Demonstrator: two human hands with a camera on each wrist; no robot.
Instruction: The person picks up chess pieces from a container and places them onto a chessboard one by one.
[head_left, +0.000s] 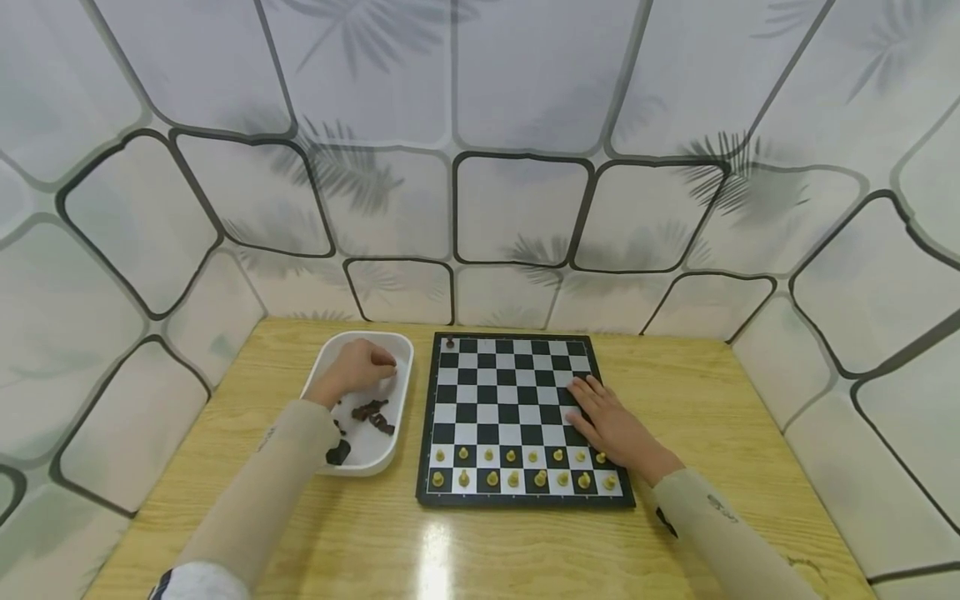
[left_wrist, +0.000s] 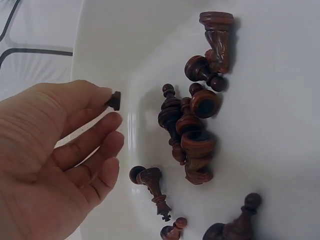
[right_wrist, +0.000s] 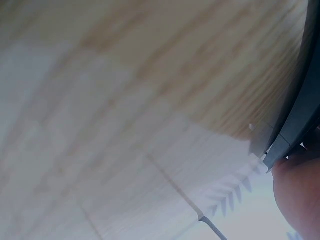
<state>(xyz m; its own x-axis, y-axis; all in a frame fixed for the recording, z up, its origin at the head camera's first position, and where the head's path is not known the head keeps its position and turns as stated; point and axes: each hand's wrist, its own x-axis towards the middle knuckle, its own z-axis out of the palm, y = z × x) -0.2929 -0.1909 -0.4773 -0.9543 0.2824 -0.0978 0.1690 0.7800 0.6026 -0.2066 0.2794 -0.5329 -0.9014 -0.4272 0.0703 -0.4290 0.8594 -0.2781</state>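
As two yellow rows [head_left: 492, 479] line the near edge of the board [head_left: 507, 392], the right hand [head_left: 611, 425] rests on its right side, fingers loose, grip released. Left now: dark pieces [head_left: 369, 410] lie in the tray [head_left: 403, 392], and above them the left hand [head_left: 354, 367] pinches a small piece [left_wrist: 115, 101]! Beyond, one corner piece [head_left: 450, 342] on the board's far left, then the wall [head_left: 517, 92].

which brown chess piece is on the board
The brown piece in the chessboard's far left corner; other visible brown pieces are in the white tray or left hand.
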